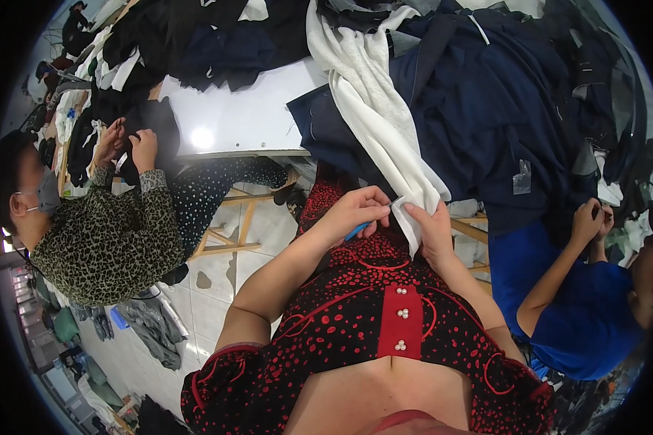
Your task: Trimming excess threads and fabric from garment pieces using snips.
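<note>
A long strip of white fabric [374, 119] runs from the pile on the table down to my lap, creased and bunched along its length. My right hand [432, 228] grips its lower end, the thumb on top near the edge. Close beside it, my left hand [361, 212] is closed around a small blue-handled tool [356, 231]. Most of that tool is hidden in the palm, so its exact kind does not show. The left fingertips meet the fabric's edge at a small pale tip.
Dark navy cloth [479, 109] is heaped across the table to the right, black cloth [225, 51] at the far left. Between them shows the white tabletop [247, 112]. A person in leopard print [109, 239] sits left, another in blue [588, 312] right, both handling cloth.
</note>
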Demonstrator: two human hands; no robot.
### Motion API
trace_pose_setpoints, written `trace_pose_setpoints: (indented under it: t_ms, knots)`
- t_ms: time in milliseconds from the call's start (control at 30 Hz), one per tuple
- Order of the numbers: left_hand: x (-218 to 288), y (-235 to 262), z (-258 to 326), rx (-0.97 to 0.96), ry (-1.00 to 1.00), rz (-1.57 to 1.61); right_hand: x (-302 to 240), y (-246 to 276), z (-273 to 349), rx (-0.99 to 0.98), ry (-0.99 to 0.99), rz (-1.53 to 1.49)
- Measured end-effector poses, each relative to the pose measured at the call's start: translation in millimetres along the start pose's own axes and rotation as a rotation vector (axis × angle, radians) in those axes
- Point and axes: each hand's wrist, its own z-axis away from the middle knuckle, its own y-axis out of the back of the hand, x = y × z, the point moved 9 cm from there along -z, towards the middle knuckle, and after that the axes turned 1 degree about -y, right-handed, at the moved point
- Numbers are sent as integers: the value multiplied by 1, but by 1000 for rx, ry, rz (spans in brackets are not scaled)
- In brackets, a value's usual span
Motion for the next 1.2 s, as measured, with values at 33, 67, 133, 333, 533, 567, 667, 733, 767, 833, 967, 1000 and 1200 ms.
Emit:
trace_pose_setpoints:
  t_ms: [33, 67, 133, 333, 533, 567, 667, 733, 767, 833, 967, 1000, 1200]
  knots:
    - [-1, 0, -1, 5, 8, -20, 0, 0, 1, -1, 0, 1]
    - [-1, 0, -2, 5, 6, -20, 2, 2, 1, 29, -31, -85]
    - [0, -1, -4, -15, -19, -15, 4, 4, 1, 60, -57, -170]
    - [-4, 0, -5, -5, -28, 14, -15, 4, -3, 87, 169, -115]
    - [-4, -2, 0, -10, -14, 43, 6, 2, -2, 9, -121, -116]
    - [-5, -1, 1, -9, -12, 61, 10, 1, -1, 6, -169, -142]
    - [-9, 3, 2, -4, -3, 64, 17, 2, 1, -19, -222, -160]
    - [-13, 5, 1, 1, 12, 1, 16, 2, 2, -35, -197, -132]
    - [-11, 4, 0, 4, 13, 5, 13, 1, 2, -36, -174, -110]
    - [-8, 2, -2, 0, -10, -14, 14, 5, 2, -1, -161, -85]
    - [-6, 1, -5, 41, -64, -73, 13, 3, 3, -21, -128, -50]
    - [-5, 1, -5, 40, -64, -72, 12, 1, 4, -28, -114, -20]
    - [-6, 4, -1, 96, -155, -104, 10, 0, 6, -21, -100, -15]
